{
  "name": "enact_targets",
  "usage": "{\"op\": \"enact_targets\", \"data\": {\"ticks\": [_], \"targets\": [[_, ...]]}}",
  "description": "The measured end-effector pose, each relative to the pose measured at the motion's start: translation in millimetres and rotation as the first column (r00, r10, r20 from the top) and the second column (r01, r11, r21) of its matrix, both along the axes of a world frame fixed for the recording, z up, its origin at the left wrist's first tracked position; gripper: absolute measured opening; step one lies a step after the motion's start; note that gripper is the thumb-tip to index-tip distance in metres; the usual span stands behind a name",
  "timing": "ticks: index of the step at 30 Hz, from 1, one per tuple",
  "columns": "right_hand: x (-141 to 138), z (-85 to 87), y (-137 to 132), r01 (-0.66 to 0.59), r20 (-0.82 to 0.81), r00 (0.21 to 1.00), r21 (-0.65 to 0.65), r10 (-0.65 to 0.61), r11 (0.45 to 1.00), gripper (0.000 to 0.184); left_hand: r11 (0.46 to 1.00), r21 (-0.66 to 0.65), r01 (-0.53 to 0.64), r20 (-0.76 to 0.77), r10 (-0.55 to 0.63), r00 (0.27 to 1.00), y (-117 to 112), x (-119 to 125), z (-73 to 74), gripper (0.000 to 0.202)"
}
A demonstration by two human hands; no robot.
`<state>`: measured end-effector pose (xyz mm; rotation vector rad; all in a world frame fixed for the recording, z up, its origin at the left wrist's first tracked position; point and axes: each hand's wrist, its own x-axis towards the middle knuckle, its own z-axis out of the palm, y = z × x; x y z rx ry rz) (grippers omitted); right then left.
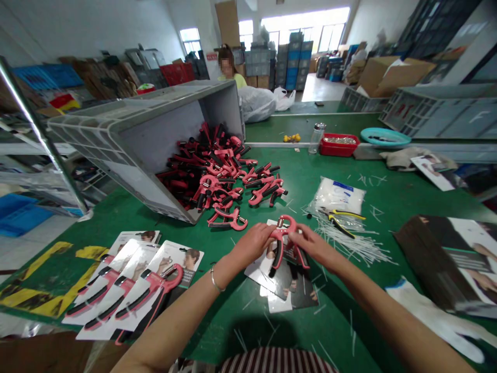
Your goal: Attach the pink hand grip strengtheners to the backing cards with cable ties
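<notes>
Hand-gripper (284,239) between both hands (254,242)

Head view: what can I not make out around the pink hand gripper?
Head view: hand gripper top, covered by left hand and right hand.
Head view: backing card print, hidden under the gripper.
Head view: red tray contents, too small.

green table (334,168) | tipped crate (128,140) (pink grip trainers (225,171) spilling) | cable ties (357,243), probably | pliers (341,216)
</notes>
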<state>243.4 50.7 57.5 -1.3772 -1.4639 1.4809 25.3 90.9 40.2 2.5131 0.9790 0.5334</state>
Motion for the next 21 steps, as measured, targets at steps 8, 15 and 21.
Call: {"op": "enact_targets", "data": {"ticks": [8,15,21], "targets": [[-41,-56.1,-67,0.048,0.057,0.998,-0.174,-0.038,0.984,0.083,0.975,-0.163,0.154,-0.089,-0.170,0.981,23,-24,-33.6,0.035],[-37,-74.8,-87,0.042,0.564,0.821,0.098,-0.090,0.994,0.074,0.957,-0.291,0.003,0.138,0.039,0.990,7,-28,-55.9,0.037],[10,-59.7,-47,-0.130,0.474,0.872,-0.012,0.120,0.991,0.079,0.928,-0.265,-0.261,0.171,0.312,0.935,-34,-6,-65.7,0.034]]}}
